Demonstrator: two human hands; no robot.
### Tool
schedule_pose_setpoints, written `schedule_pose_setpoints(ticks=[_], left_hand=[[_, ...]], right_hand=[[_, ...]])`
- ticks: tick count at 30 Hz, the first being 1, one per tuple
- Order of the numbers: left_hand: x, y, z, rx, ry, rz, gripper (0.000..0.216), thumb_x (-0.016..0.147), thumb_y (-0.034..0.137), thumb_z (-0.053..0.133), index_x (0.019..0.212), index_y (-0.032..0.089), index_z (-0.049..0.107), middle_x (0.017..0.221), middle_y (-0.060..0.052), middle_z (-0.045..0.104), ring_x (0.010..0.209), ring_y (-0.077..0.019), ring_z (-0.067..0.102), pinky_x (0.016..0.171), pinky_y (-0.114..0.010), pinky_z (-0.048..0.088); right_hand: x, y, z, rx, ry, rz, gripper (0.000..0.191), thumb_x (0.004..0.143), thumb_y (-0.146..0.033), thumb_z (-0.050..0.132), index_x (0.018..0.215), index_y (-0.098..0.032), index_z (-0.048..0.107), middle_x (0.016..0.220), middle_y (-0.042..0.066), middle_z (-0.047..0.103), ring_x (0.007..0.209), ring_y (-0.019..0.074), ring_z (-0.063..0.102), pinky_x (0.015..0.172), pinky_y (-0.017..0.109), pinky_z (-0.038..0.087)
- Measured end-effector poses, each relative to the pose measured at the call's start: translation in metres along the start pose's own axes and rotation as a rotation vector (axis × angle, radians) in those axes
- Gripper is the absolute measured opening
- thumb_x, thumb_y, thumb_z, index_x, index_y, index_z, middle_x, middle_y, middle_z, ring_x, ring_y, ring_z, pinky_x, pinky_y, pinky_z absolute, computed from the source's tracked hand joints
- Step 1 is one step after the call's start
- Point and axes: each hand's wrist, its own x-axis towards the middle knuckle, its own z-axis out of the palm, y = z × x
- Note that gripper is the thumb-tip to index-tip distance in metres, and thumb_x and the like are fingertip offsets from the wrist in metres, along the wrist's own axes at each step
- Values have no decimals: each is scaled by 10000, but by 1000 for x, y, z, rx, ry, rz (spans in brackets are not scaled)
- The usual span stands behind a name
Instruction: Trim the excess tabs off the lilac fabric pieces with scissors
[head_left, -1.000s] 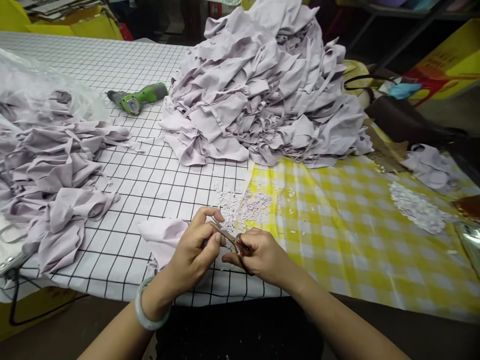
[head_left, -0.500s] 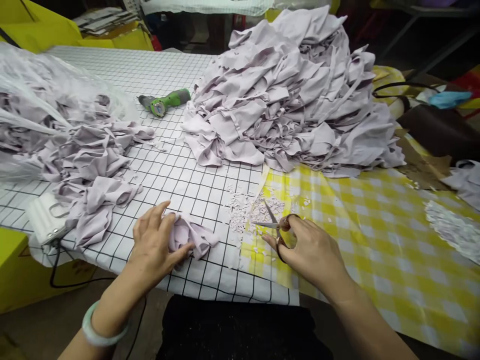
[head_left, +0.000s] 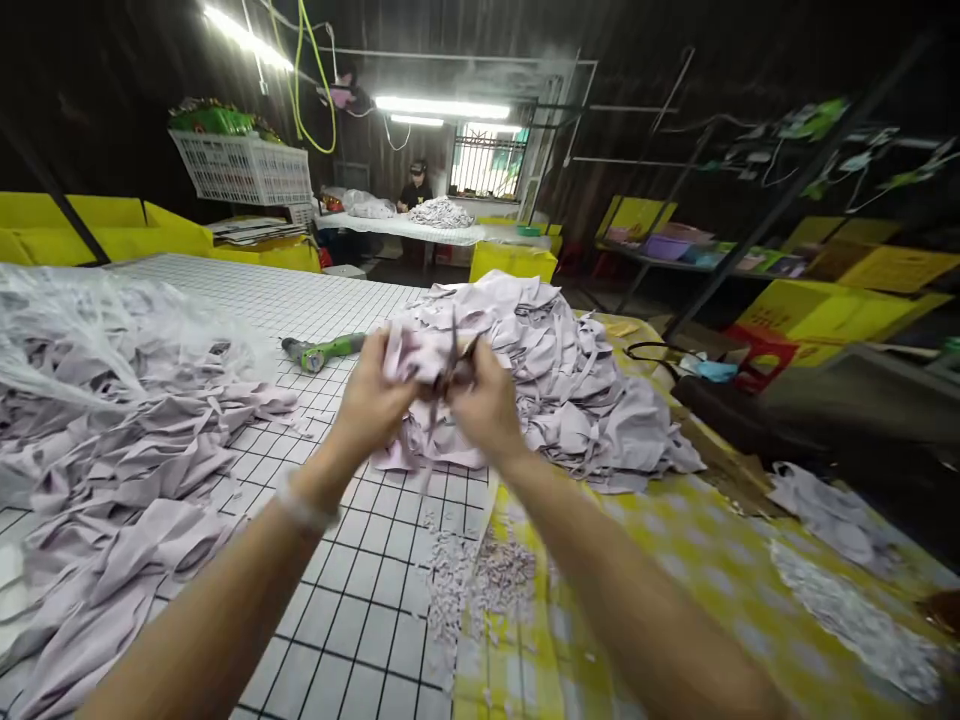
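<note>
Raised over the table, my left hand (head_left: 369,398) is closed on a pale lilac fabric piece (head_left: 411,357), blurred by motion. My right hand (head_left: 489,405) grips scissors (head_left: 451,362) by the handles, close against that fabric. Whether the blades are apart or together is too smeared to tell. Just behind both hands rises a big heap of lilac fabric pieces (head_left: 600,405). Small fabric clippings (head_left: 487,575) lie scattered on the table below the hands.
A green and black handheld tool (head_left: 322,352) lies left of the heap. More lilac fabric (head_left: 161,480) spills from a clear plastic bag (head_left: 82,320). Yellow checked cloth (head_left: 660,540) covers the right side; white gridded cloth (head_left: 337,590) the left. A person (head_left: 416,187) sits at a far table.
Both hands have risen and come together, lifting the fabric piece and scissors off the table area. The view has tilted up, now showing the room behind.
</note>
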Motion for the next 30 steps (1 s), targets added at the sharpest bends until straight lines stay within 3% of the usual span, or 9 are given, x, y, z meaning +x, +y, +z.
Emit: schedule_pose_setpoints(ticks=[3,6,10,15,19,21,25,27,30], left_hand=[[34,-39,22,199,200,-60,674,791,179,775,1373,214,436,1397,-163,488,1208,-284,564,996,-435,498],[-10,-90,11,534,7,-205,463,850,216,731,1275,213,549,1362,-128,544,1276,-282,542,1084,-436,462],[-67,-143,-57,750,62,-408,223,893,211,691,1098,130,658,1301,-166,588,1243,-328,559,1085,-530,445],[-46,-174,-128,822,-26,-414,371,973,350,629,1289,159,590,1294,-111,621,1102,-246,649,922,-459,572],[-79,-144,-109,712,-163,-219,153,991,243,564,1033,129,657,1009,-88,678,920,-205,659,848,-402,574],[-128,-111,-86,621,-214,-111,177,981,141,479,907,149,640,873,-80,656,860,-198,631,820,-371,562],[-226,-41,-51,362,-246,58,238,925,39,470,1038,176,628,982,-95,648,959,-198,612,879,-352,550],[-253,-19,-49,164,-118,-33,264,902,34,513,1084,185,630,1056,-105,630,1021,-212,599,933,-367,531],[-259,-11,-59,-228,252,-557,171,926,202,585,1079,185,659,1121,-107,625,1031,-222,612,935,-363,529]], right_hand=[[71,32,-38,-347,287,-66,167,831,-151,614,930,-210,493,976,97,615,951,248,593,878,437,492],[60,82,-44,-536,388,-107,184,871,-316,646,930,-205,511,1048,171,624,1054,310,562,937,464,435],[-29,117,-4,-393,55,59,322,872,-517,638,897,-215,530,828,86,638,760,251,594,729,394,474],[-93,84,64,-167,-314,28,297,898,-498,619,883,-215,530,863,82,648,809,235,598,739,357,478],[-103,55,84,66,-443,183,300,845,-470,690,868,-213,536,882,66,647,828,218,587,800,366,477],[-113,45,89,301,-500,456,372,812,-533,716,877,-211,540,904,51,656,794,189,597,776,345,497],[-140,24,105,713,-608,848,456,684,-507,834,832,-206,524,805,2,640,709,139,585,665,263,482],[-151,12,110,778,-601,895,463,625,-434,879,793,-211,510,723,-29,614,644,119,561,611,239,456],[-170,-7,109,736,-527,863,427,620,-365,876,764,-218,502,668,-58,561,571,104,535,569,238,446]])
